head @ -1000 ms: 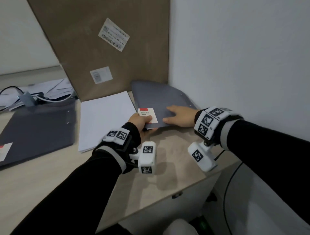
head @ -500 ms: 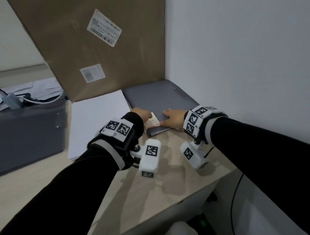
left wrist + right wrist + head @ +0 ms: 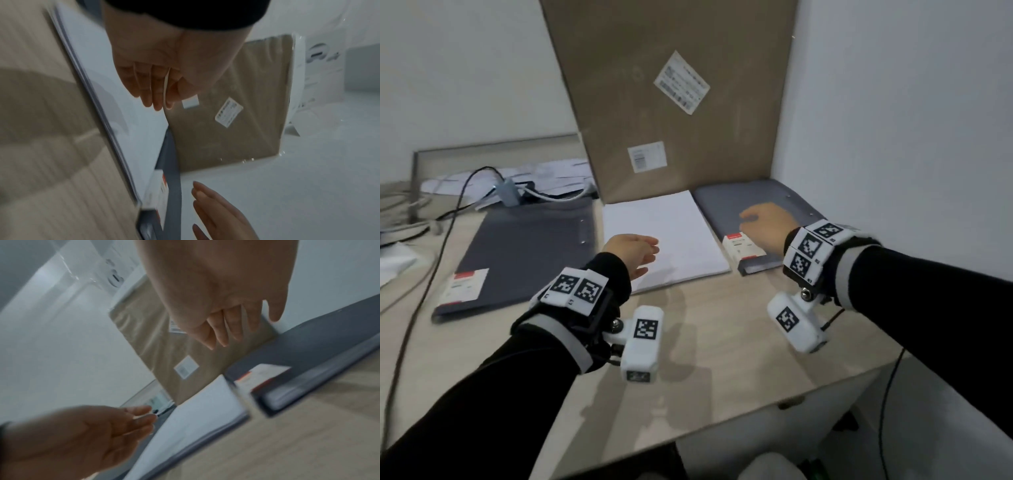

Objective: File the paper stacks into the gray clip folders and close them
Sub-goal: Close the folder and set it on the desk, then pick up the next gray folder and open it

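White paper stack (image 3: 664, 240) lying flat on a wooden desk (image 3: 722, 342), closed gray folder (image 3: 750, 205) just right of it, second gray folder (image 3: 524, 253) just left, left hand (image 3: 631, 251) above the stack's near edge, fingers relaxed, holding nothing, right hand (image 3: 767, 222) above the right folder, fingers loose, cardboard box (image 3: 674, 96) upright behind the stack.

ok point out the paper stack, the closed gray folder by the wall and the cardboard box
paper stack (image 3: 664, 236), head view, top sheet
closed gray folder (image 3: 726, 209), head view, bare cover
cardboard box (image 3: 654, 113), head view, front face
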Motion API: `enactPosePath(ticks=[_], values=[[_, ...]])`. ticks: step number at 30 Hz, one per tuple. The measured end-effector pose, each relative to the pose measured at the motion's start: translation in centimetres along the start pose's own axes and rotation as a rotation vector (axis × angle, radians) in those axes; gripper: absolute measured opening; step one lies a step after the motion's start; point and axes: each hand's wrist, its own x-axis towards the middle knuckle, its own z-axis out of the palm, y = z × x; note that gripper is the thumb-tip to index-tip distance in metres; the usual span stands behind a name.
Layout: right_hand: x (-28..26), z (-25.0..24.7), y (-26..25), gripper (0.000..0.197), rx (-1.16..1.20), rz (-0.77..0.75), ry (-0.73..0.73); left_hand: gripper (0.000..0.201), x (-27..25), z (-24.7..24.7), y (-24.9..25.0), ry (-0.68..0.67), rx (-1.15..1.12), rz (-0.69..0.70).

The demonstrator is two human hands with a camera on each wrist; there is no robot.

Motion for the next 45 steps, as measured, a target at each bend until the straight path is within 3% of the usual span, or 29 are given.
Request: enactPosePath(ticks=[7, 9, 15, 20, 23, 27, 29, 31, 33, 40, 45], values=[[-5.4, 6.3, -11.0, 0.035, 0.028, -0.253, -0.18, 0.03, -1.0, -12.4, -3.5, 0.268, 0.053, -0.045], [-6.3, 8.3, -13.4, 0.036, -0.008, -0.287, -0.222, 0.025, -1.4, -15.7, -4.4, 0.346, 0.065, -0.049], [-6.6, 14.3, -18.5, 0.041, -0.078, -0.314, -0.353, 0.036, -1.6, -22.1, -6.5, 0.594, 0.111, -0.111], [-4.4, 17.8, -20.7, 0.068, -0.195, -0.331, -0.469, 0.058, -0.2, -23.6, -8.2, 0.548, 0.132, -0.199], [-3.8, 20.0, -20.9, 0.07, -0.423, -0.329, -0.542, 0.067, 1.0, -24.4, -8.3, 0.572, 0.06, -0.22], [-3.2, 20.3, -20.3, 0.067, -0.53, -0.373, -0.547, 0.077, 4.5, -27.3, -9.8, 0.452, -0.055, -0.267], [-3.1, 19.9, -19.9, 0.061, -0.5, -0.378, -0.542, 0.065, 4.5, -27.2, -9.4, 0.388, -0.123, -0.247], [-3.5, 19.5, -19.6, 0.06, -0.457, -0.377, -0.52, 0.03, 3.2, -26.0, -8.2, 0.343, -0.186, -0.213], [-4.4, 19.0, -19.2, 0.061, -0.357, -0.379, -0.492, 0.015, 2.3, -25.2, -7.7, 0.294, -0.242, -0.185], [-8.3, 15.5, -18.2, 0.053, 0.05, -0.343, -0.349, 0.021, -4.0, -24.8, -6.2, 0.322, -0.513, -0.091], [-11.0, 12.1, -15.7, 0.071, 0.226, -0.202, -0.204, 0.028, -11.0, -23.1, -5.2, 0.255, -0.532, -0.026]])
